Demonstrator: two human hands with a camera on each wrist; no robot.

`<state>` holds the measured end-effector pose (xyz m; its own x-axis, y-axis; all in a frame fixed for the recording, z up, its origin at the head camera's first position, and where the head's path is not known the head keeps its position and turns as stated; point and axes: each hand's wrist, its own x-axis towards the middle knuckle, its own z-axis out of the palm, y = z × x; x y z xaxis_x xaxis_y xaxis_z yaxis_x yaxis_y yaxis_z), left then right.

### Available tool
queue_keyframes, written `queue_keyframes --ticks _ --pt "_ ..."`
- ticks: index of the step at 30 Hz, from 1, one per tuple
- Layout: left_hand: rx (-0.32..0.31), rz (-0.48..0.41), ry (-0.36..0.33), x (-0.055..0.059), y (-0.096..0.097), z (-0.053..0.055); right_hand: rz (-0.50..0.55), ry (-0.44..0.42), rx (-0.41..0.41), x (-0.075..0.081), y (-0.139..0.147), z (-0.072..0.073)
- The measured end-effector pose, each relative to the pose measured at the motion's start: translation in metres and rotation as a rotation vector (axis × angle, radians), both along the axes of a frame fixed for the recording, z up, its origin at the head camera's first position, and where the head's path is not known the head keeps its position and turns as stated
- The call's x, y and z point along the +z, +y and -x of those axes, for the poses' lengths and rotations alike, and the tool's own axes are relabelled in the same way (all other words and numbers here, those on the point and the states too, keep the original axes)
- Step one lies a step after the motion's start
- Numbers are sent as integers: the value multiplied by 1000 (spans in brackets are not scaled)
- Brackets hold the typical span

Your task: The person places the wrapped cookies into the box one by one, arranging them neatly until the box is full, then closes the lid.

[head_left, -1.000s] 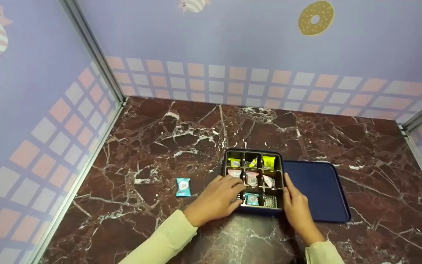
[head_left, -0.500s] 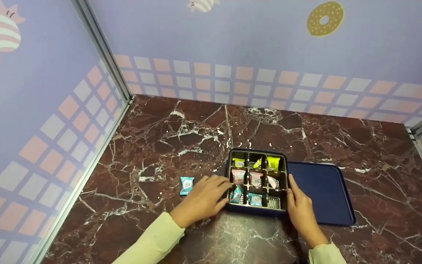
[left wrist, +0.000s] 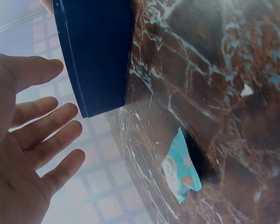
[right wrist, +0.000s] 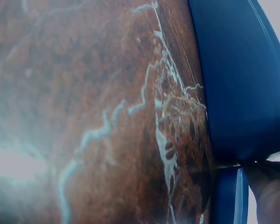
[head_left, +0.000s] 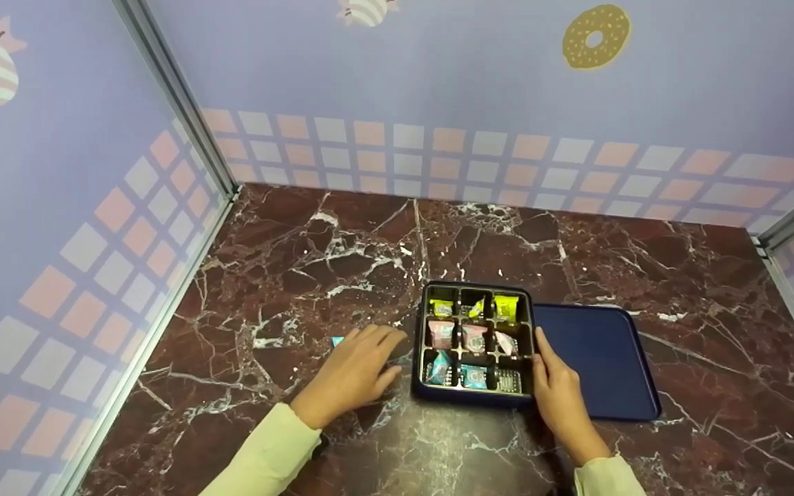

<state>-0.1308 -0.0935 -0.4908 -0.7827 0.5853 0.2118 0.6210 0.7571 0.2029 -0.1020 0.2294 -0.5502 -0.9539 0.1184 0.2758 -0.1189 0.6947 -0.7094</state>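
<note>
A dark blue box [head_left: 473, 398] with a nine-compartment insert stands on the marble table. Its back row holds green-wrapped sweets [head_left: 506, 307], the middle row pink-wrapped sweets [head_left: 474, 337]. In the front row, the left and middle compartments hold blue-wrapped sweets [head_left: 474, 376]; the right one shows bare tray bottom. My left hand [head_left: 355, 368], fingers spread and holding nothing, hovers left of the box. Beneath it, mostly hidden in the head view, a single blue sweet packet [left wrist: 179, 168] lies on the table. My right hand [head_left: 561, 386] rests its extended fingers along the box's right side.
A dark blue lid [head_left: 604, 362] lies flat to the right of the box, partly behind it and my right hand. Patterned panels [head_left: 438, 83] wall in the table at the back, left and right.
My left hand has drawn back from the front-left compartment, leaving a blue sweet visible there, and moved left over the loose blue packet. My right hand stays at the box's side.
</note>
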Motion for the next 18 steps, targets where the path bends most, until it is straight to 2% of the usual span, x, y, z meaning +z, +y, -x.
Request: queue_keyframes --ticks 18 --pt "26 -6 -21 -2 -16 3 3 -35 -4 0 1 0"
